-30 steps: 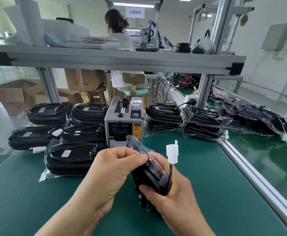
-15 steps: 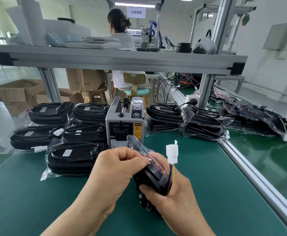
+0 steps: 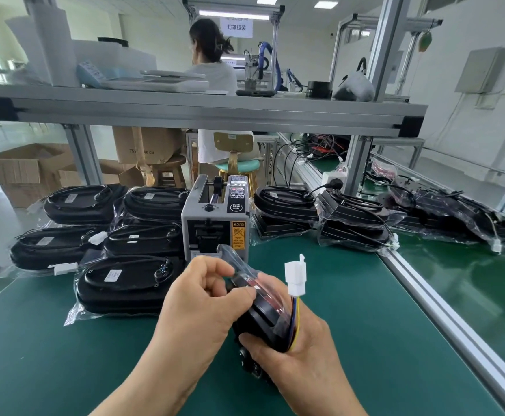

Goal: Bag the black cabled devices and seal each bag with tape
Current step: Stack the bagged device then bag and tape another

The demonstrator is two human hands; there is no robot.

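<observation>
A black cabled device (image 3: 264, 321) in a clear plastic bag (image 3: 236, 259) is held upright above the green mat. My right hand (image 3: 299, 358) grips it from below and from the right. My left hand (image 3: 203, 298) pinches the folded bag flap against the device's top. A white connector (image 3: 295, 274) on coloured wires sticks up from the device beside my right hand. Just behind my hands stands the grey tape dispenser (image 3: 215, 226).
Several bagged black devices (image 3: 128, 283) are stacked on the left of the green mat (image 3: 365, 310). More devices (image 3: 356, 217) lie right of the dispenser and past the aluminium rail (image 3: 443, 310). An overhead shelf (image 3: 203, 111) crosses the view; a person sits beyond it.
My hands and the bagged device have hardly moved. My left fingers have shifted slightly on the bag flap.
</observation>
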